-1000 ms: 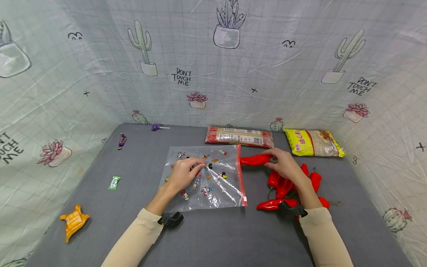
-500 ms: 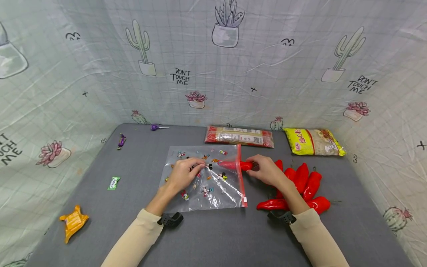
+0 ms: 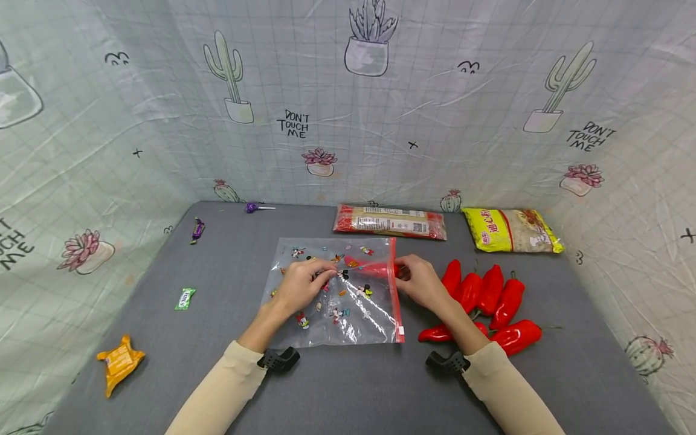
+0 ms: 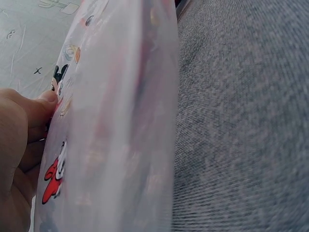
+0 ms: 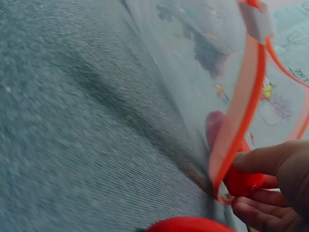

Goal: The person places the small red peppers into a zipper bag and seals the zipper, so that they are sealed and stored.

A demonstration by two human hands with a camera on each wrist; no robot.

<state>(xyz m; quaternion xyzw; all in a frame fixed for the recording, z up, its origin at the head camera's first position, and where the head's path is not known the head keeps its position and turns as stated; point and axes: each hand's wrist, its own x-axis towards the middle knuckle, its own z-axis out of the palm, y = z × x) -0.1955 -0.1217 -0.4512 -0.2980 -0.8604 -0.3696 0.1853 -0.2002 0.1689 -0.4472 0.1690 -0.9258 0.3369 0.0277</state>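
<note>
Red pepper (image 3: 375, 269) seems mostly inside the plastic bag (image 3: 364, 317).

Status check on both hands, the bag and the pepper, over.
Left hand pinching clear bag. Right hand gripping red pepper, mostly inside bag. Nothing visible in the way.

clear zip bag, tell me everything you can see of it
The zip bag is clear, thin-looking plastic printed with colourful cartoon figures. A red strip with a white slider edges its open mouth, on the right. It lies on the gray table, its upper film pinched by the left hand; the right hand holds a red pepper mostly inside.
</note>
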